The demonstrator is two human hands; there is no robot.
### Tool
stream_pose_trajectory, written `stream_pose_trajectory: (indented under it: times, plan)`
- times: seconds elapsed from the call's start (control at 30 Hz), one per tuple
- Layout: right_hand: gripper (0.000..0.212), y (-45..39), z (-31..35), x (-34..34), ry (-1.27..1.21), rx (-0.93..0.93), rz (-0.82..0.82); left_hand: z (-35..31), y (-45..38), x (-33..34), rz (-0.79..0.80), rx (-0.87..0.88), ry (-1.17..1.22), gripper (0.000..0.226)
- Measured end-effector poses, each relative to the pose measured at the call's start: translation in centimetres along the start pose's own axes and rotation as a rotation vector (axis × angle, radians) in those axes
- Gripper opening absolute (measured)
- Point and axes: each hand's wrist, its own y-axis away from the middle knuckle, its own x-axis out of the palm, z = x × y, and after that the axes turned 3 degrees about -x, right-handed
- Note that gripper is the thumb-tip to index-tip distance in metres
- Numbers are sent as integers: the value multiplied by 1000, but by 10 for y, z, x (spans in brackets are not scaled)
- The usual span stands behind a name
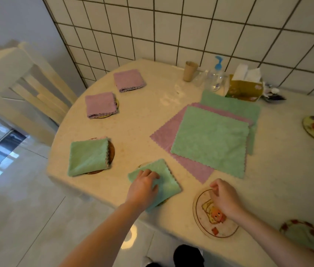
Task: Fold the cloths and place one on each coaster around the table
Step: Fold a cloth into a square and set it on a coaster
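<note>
Risk-wise, left hand [142,186] has fingers spread flat on the folded green fleece cloth [157,185] sitting half off its coaster near the cream desk [137,128] edge, so lifting carelessly could drag it off, while right hand [224,197] hovers loosely curled, empty, over the bare cartoon-printed round coaster [213,216].

— What are the cloths made of?

— The folded green cloth [158,185] is soft, fuzzy fabric, matt, with a zigzag-cut edge. The unfolded green cloth [210,140] and the purple cloth [99,104] look the same.

— And the table [138,130]?

— Smooth and cream, with a glossy sheen. The coaster [210,222] looks glossy, with a printed picture. The wall tiles [191,26] are smooth; the tissues [246,73] are paper.
</note>
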Motion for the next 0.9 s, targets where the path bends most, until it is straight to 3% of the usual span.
stream_pose_trajectory:
  times: [0.3,0.57,0.8,0.9]
  plan:
    - [22,-50,-91,-56,374,-245,-1,-94,-60,42,132,176,-108,46]
    - [38,-88,-110,-76,641,-546,7,-163,-103,87,217,221,-240,61]
    - [7,-99,-108,-94,165,-503,-12,-168,-118,104,168,176,-244,57]
    - [11,-105,-102,-115,-73,-492,72,-172,-126,96,119,150,-206,46]
